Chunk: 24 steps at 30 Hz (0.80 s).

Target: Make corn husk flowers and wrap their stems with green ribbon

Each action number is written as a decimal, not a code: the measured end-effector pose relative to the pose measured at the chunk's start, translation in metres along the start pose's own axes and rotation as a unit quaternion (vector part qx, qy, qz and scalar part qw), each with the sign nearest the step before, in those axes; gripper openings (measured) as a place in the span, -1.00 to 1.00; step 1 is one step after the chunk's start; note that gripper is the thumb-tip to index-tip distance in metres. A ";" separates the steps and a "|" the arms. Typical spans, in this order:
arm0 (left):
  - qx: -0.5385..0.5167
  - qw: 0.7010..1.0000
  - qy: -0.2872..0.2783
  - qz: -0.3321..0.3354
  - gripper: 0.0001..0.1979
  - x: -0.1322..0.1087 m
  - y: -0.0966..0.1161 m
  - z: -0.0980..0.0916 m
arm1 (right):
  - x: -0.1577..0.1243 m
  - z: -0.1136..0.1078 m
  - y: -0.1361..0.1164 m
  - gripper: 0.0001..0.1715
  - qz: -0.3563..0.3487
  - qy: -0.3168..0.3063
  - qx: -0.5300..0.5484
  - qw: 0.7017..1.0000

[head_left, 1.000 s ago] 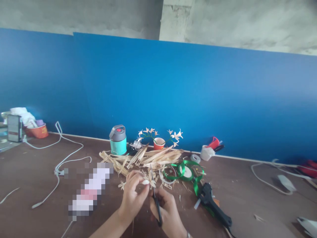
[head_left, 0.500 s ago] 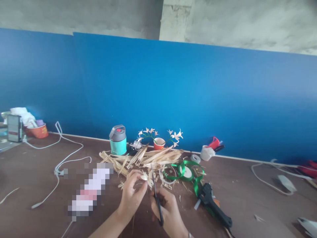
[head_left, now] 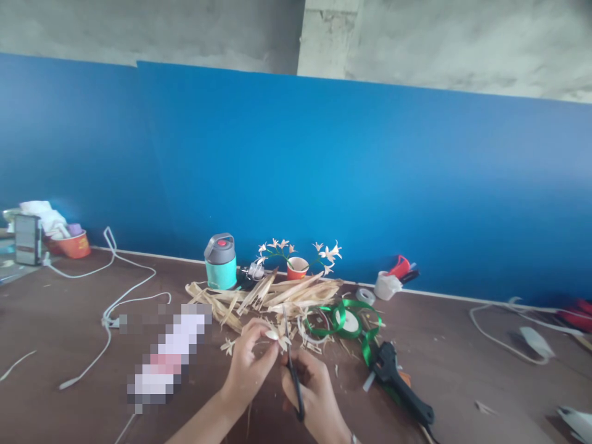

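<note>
My left hand (head_left: 247,364) is closed in a pinch on a small pale straw flower (head_left: 276,336), held just above the brown table (head_left: 69,345). My right hand (head_left: 314,394) is wrapped round black-handled scissors (head_left: 291,364), whose blades point up beside the flower. Just beyond both hands lies a pile of dried straw strips (head_left: 272,295). Small straw scraps are scattered on the table round my hands.
Green ribbon rolls (head_left: 346,319) and a black glue gun (head_left: 400,385) lie to the right. A teal flask (head_left: 220,261), a red cup of straw flowers (head_left: 296,266) and a white cup (head_left: 387,283) stand by the blue wall. White cables (head_left: 120,296) trail at left.
My left fingers have turned the flower slightly against the scissor blades. Both hands stay in nearly the same place.
</note>
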State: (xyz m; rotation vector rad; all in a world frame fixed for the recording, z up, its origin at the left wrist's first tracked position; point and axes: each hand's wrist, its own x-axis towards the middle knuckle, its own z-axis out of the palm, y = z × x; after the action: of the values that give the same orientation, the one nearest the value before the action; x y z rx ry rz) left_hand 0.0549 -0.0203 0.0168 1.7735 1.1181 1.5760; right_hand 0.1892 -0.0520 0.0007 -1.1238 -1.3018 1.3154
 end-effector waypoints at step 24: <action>-0.022 0.991 0.045 -0.123 -0.86 0.002 -0.015 -0.003 | 0.001 -0.003 0.002 -0.65 0.028 0.000 -0.021 0.999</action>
State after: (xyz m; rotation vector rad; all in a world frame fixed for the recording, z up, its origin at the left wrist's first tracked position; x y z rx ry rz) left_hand 0.0478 -0.0108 0.0061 1.4845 1.2817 1.5306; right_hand 0.1916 -0.0509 -0.0014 -1.1968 -1.3115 1.3357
